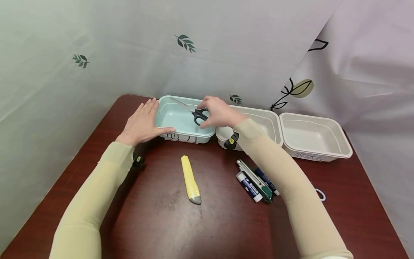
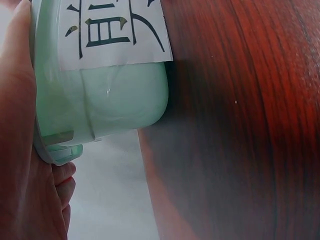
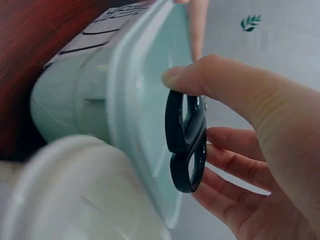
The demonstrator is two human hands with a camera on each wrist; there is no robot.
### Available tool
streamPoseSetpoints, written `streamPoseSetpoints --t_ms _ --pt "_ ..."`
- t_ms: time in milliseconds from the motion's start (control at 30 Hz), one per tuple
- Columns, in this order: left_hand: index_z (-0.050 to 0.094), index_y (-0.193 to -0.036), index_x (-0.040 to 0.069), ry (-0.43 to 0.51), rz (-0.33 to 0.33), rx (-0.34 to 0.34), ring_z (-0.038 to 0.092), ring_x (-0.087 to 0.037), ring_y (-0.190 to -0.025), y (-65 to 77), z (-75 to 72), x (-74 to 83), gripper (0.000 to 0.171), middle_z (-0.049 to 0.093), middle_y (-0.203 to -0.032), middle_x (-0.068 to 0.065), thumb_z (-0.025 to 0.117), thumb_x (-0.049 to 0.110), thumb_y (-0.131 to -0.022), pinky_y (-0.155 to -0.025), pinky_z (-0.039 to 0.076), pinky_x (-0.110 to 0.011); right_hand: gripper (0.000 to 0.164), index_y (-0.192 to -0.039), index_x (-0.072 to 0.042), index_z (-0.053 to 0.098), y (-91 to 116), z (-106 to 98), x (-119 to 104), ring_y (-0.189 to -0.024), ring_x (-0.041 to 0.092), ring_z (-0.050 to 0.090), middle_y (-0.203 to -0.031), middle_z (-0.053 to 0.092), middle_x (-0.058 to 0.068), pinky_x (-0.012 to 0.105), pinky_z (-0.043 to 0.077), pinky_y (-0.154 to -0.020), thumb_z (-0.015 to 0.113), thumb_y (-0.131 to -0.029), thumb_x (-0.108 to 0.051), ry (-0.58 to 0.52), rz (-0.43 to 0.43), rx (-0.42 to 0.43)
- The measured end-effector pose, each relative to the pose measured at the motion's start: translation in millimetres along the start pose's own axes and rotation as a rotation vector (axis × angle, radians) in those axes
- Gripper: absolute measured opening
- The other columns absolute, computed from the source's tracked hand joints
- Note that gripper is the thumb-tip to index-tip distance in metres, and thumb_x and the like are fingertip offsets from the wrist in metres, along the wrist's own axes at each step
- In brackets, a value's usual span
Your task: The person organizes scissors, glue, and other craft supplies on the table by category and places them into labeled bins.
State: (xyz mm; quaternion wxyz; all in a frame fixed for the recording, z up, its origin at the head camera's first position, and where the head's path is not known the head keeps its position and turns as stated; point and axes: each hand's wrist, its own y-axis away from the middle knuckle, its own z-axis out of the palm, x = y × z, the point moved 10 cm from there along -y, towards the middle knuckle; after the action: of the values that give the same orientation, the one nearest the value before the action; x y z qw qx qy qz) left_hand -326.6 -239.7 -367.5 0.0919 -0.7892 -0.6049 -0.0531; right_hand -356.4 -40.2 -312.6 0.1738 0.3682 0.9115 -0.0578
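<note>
A light blue-green bin (image 1: 178,123) stands at the table's back left, with a paper label on its front. My left hand (image 1: 140,122) rests against the bin's left end, fingers straight and thumb along the front rim. In the left wrist view this hand (image 2: 17,125) lies along the bin's rim. My right hand (image 1: 221,112) pinches scissors with black handles (image 3: 175,125) between thumb and fingers, over the bin's right side. The scissors' metal blades (image 1: 181,103) point to the back left, over the bin's interior.
A white bin (image 1: 263,114) partly hidden by my right arm and another white bin (image 1: 310,135) continue the row. A yellow utility knife (image 1: 190,180) lies front centre. Right of it are a green-and-silver utility knife (image 1: 253,178), a glue stick (image 1: 248,186) and a dark-blue tube (image 1: 266,180).
</note>
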Motion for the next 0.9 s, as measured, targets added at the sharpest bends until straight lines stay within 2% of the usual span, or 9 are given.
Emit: streamPoseSetpoints --t_ms 133,333,633,900 --pt "0.011 -0.161 -0.004 0.004 0.006 0.0 0.008 -0.034 -0.154 -0.8 1.4 1.3 0.124 0.012 -0.166 -0.024 0.054 0.082 -0.084 -0.124 0.0 -0.042 0.066 -0.136 -0.001 0.064 -7.0 12.5 4.3 -0.128 0.033 0.051 -0.138 0.056 0.015 0.04 0.042 -0.107 0.085 -0.077 -0.024 0.002 0.017 -0.016" --pt "0.011 -0.161 -0.005 -0.005 0.008 0.0 0.009 -0.035 -0.154 -0.1 0.1 2.7 0.124 0.013 -0.166 -0.025 0.055 0.082 -0.084 -0.124 0.001 -0.043 0.078 -0.148 -0.002 0.052 -10.9 19.2 4.1 -0.14 0.035 0.04 -0.151 0.048 0.016 0.044 0.035 -0.115 0.084 -0.085 -0.036 0.011 0.038 -0.028" --pt "0.011 -0.16 -0.006 -0.009 0.019 -0.008 0.008 -0.036 -0.154 -0.9 -2.0 5.7 0.123 0.012 -0.166 -0.026 0.054 0.081 -0.085 -0.124 0.002 -0.045 0.067 -0.145 -0.001 0.055 7.3 -15.8 -5.4 -0.137 0.025 0.048 -0.144 0.057 0.012 0.032 0.036 -0.114 0.078 -0.092 -0.035 -0.05 -0.006 0.137" --pt "0.011 -0.16 -0.006 -0.01 0.012 -0.01 0.009 -0.036 -0.154 -0.9 -0.3 4.7 0.123 0.013 -0.166 -0.025 0.055 0.081 -0.085 -0.124 0.003 -0.045 0.063 -0.142 -0.003 0.058 35.4 -48.2 -12.3 -0.133 0.02 0.052 -0.141 0.059 0.009 0.031 0.039 -0.11 0.075 -0.094 -0.039 -0.09 -0.06 0.261"
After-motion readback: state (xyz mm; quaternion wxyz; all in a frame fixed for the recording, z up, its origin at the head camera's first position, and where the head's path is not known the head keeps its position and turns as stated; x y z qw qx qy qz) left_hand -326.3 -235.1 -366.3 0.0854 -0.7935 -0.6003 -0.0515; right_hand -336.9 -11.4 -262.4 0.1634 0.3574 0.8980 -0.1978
